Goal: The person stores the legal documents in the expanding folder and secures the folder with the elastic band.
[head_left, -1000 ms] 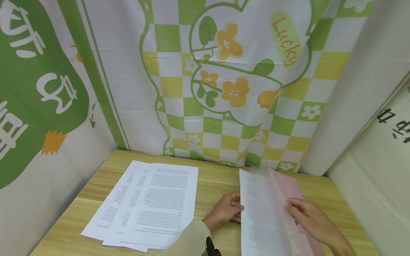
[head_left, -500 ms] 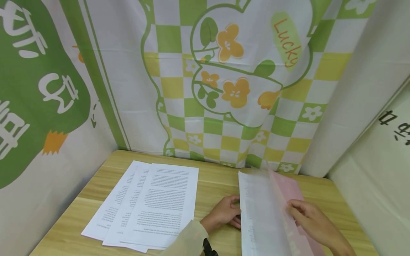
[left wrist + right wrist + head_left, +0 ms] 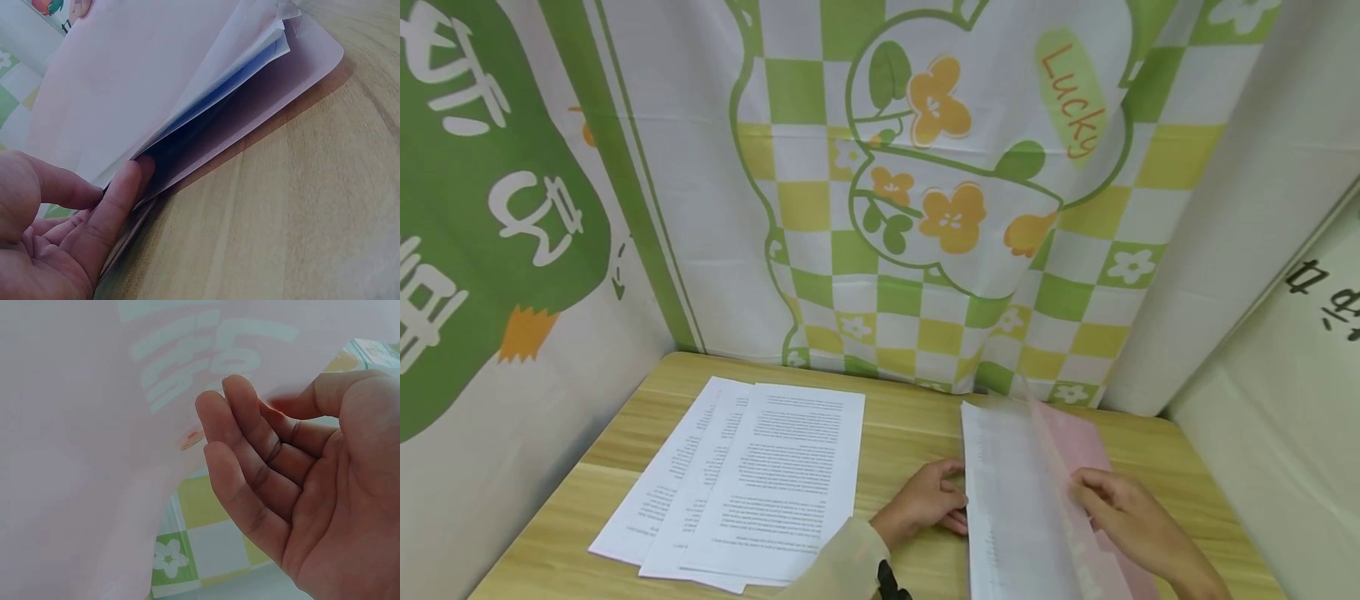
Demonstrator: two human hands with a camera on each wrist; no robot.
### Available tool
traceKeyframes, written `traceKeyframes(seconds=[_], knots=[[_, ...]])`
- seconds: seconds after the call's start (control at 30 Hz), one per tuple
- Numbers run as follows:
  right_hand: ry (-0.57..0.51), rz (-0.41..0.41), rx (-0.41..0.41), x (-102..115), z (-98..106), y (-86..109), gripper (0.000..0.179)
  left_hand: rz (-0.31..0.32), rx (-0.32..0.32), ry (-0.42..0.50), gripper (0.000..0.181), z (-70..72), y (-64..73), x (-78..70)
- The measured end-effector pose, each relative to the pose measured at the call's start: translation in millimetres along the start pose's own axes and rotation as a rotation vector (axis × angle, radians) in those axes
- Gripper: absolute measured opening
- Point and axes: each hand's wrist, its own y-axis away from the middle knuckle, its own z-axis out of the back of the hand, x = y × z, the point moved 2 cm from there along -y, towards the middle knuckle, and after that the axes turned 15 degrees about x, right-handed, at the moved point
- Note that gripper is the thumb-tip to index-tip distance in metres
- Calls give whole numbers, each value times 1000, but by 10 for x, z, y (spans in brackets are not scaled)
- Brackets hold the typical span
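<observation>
Barely shifted since half a second ago, the left hand (image 3: 925, 500) pinches the page stack (image 3: 983, 467) at the pink folder (image 3: 1092, 442), lower right of the frame, while the right hand (image 3: 1123, 510) grips its raised cover (image 3: 1084, 537), apparently keeping it open.

A pink sheet (image 3: 75, 469) with pale lettering (image 3: 194, 356) on its upper part fills much of the view. At the sheet's right edge, the right hand (image 3: 294, 481) pinches it between thumb and forefinger, the other three fingers loosely bent. Below the sheet's edge shows green, yellow and white checkered cloth (image 3: 219, 547) with a white flower (image 3: 169, 557).
</observation>
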Motion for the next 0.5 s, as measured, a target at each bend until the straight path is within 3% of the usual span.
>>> traceKeyframes(seconds=[0.5], knots=[[16, -3, -7, 20, -18, -13, 31, -9, -9, 24, 58, -78, -97, 35]])
